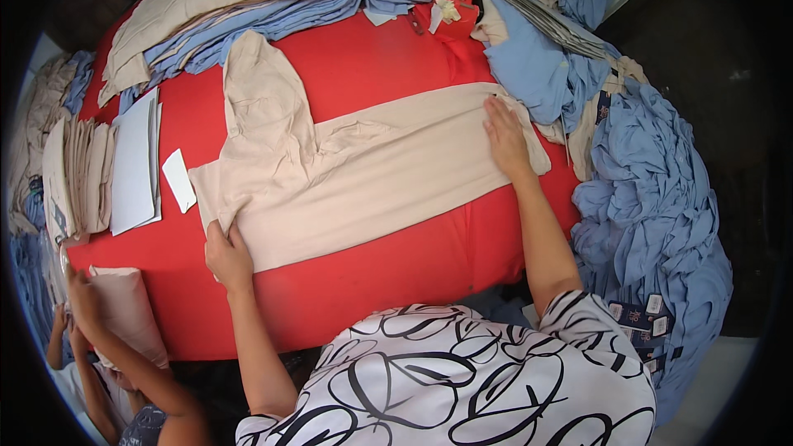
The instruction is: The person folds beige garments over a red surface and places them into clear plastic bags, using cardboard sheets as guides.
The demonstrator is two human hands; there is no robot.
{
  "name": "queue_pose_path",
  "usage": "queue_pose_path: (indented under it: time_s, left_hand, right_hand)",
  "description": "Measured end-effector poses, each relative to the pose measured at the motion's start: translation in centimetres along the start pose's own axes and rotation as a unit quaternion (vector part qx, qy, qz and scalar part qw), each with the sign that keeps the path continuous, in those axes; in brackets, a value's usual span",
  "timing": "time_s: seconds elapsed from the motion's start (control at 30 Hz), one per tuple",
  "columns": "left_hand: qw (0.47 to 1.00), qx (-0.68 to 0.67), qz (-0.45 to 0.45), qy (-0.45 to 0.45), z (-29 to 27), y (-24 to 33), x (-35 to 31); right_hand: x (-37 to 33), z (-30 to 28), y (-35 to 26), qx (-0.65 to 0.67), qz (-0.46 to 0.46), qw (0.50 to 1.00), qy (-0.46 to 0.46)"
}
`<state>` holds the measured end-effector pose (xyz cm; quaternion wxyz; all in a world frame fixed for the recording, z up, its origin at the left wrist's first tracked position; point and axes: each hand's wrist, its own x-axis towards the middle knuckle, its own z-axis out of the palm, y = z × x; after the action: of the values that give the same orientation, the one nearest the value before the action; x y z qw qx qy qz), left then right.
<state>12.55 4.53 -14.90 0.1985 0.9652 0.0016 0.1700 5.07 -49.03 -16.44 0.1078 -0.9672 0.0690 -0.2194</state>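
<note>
A beige garment (372, 190) lies across the red-covered table, folded into a long strip. One wide sleeve-like part (264, 91) points to the far side, with wrinkles where it joins the strip. My left hand (229, 256) pinches the near left corner, its thumb on top and its fingers partly hidden by the cloth. At the other end, my right hand (505, 136) rests flat on the fabric with its fingers stretched out.
Left of the garment are a white card (178, 180), white sheets (136, 161) and folded beige garments (78, 173). Stacked blue cloth (330, 16) lines the far edge; blue garments (644, 190) heap at right. A red box (450, 16) stands far back. Another person's hand (83, 293) is near a packed garment (128, 310).
</note>
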Motion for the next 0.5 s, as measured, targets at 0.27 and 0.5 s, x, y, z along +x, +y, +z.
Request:
queue_pose_path:
  time_s: [0.27,0.5]
  left_hand:
    - [0.996,-0.066,0.059,0.022,0.0,-0.5,0.3]
    - [0.996,-0.077,0.053,0.008,0.0,-1.7,1.0]
  right_hand:
    - [3.3,-2.5,1.5,-0.070,0.072,0.995,-0.005]
    - [5.9,-4.8,1.4,-0.063,0.104,0.993,-0.005]
